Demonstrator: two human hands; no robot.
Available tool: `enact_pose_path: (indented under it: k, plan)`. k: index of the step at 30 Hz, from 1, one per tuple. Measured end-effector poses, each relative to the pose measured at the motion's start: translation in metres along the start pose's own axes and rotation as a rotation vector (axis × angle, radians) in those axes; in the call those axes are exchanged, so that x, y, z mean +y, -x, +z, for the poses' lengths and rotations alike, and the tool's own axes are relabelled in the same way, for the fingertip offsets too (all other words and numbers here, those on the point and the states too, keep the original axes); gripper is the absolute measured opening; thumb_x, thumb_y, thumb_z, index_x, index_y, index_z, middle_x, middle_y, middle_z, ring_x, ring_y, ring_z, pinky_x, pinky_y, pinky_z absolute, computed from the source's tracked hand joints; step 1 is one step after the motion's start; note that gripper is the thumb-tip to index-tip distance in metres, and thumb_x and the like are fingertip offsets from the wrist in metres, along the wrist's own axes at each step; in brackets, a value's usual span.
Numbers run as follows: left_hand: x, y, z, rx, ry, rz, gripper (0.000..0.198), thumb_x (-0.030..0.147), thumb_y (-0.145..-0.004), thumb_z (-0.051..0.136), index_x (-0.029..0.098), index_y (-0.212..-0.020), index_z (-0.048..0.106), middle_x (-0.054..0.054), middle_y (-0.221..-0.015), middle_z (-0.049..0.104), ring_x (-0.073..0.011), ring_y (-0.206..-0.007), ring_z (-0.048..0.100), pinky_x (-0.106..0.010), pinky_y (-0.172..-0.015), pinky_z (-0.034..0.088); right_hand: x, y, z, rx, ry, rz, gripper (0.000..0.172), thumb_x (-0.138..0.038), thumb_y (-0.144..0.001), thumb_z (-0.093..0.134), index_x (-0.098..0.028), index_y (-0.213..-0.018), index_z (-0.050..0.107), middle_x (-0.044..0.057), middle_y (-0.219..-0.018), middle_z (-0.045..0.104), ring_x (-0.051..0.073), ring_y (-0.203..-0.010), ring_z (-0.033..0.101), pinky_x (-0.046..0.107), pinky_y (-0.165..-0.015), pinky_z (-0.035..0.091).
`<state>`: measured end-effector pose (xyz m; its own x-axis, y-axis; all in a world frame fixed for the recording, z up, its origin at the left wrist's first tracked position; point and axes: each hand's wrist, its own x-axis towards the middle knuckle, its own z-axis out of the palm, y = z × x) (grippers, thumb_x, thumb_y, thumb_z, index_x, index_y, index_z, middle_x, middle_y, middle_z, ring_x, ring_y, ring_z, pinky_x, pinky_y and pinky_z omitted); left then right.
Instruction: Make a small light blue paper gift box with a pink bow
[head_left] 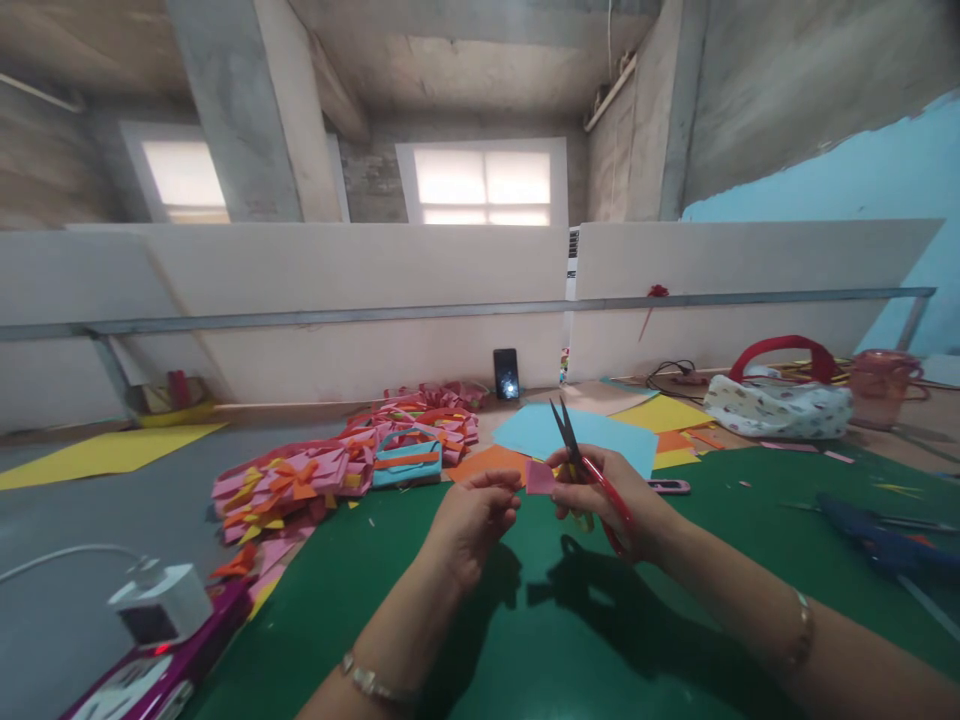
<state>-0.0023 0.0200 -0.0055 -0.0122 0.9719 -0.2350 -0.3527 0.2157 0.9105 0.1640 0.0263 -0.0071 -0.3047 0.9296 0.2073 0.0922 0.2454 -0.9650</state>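
Observation:
My right hand (611,495) is closed around a pair of scissors (592,478) with red and yellow handles, the dark blades pointing up. A small pink paper piece (539,478) is pinched between its thumb and fingertips. Just left of that paper is my left hand (476,520), its fingers loosely bent and slightly apart, with nothing visible in them. Both hands are above a green mat (420,640). Beyond them lie a light blue paper sheet (607,435) and an orange sheet (491,464).
Pink, orange and yellow paper bows (300,480) are heaped at left, beside a small blue box-like item (409,462). A phone (506,374) leans against the back panel. A purple power strip (150,680), a blue glue gun (870,535) and a white bag (780,405) surround the mat.

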Motion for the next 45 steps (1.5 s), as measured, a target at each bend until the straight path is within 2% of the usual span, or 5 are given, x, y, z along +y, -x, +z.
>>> enact_pose_path:
  k: [6,16,25,35,45]
  plan:
    - [0.0,0.002,0.0,-0.186,-0.013,0.006,0.027,0.038,-0.074,0.058,0.013,-0.082,0.063,-0.007,-0.082,0.061,-0.0076,-0.059,0.054,-0.016,-0.047,0.042,-0.003,0.001,0.001,-0.01,0.086,-0.047,0.026,-0.02,-0.063,0.067,-0.017,-0.086,0.054,-0.004,-0.059,0.056,0.011,-0.054,0.056,0.022,-0.049,0.038]
    - [-0.001,0.01,0.0,-0.389,-0.096,0.08,0.037,0.02,-0.066,0.067,0.019,-0.102,0.062,-0.004,-0.083,0.062,-0.0088,-0.067,0.056,-0.02,-0.06,0.045,-0.001,0.0,0.002,0.0,0.062,-0.031,0.033,-0.025,-0.064,0.067,-0.016,-0.094,0.055,-0.001,-0.062,0.059,0.013,-0.056,0.057,0.023,-0.049,0.038]
    - [-0.009,-0.003,0.0,-0.381,-0.256,0.307,0.048,0.015,-0.044,0.078,0.017,-0.088,0.058,0.0,-0.068,0.063,-0.0144,-0.064,0.06,-0.026,-0.059,0.046,0.0,0.001,0.002,-0.036,-0.144,0.088,0.034,-0.03,-0.066,0.067,-0.016,-0.094,0.052,-0.004,-0.062,0.054,0.008,-0.049,0.05,0.021,-0.047,0.039]
    - [-0.009,-0.003,-0.002,-0.228,-0.246,0.255,0.04,0.021,-0.061,0.068,0.015,-0.099,0.056,-0.002,-0.067,0.063,-0.0098,-0.053,0.058,-0.022,-0.051,0.045,-0.008,0.004,0.0,-0.069,0.023,0.069,0.037,-0.02,-0.063,0.067,-0.016,-0.097,0.053,0.0,-0.074,0.059,0.01,-0.058,0.055,0.02,-0.048,0.04]
    - [-0.007,-0.002,0.0,-0.051,-0.295,0.361,0.034,0.017,-0.057,0.07,0.013,-0.089,0.059,0.001,-0.055,0.061,-0.01,-0.05,0.056,-0.019,-0.044,0.039,0.009,-0.022,-0.112,0.261,1.261,0.224,0.025,-0.007,-0.048,0.068,-0.014,-0.072,0.066,0.012,-0.073,0.066,0.028,-0.074,0.062,0.03,-0.056,0.04]
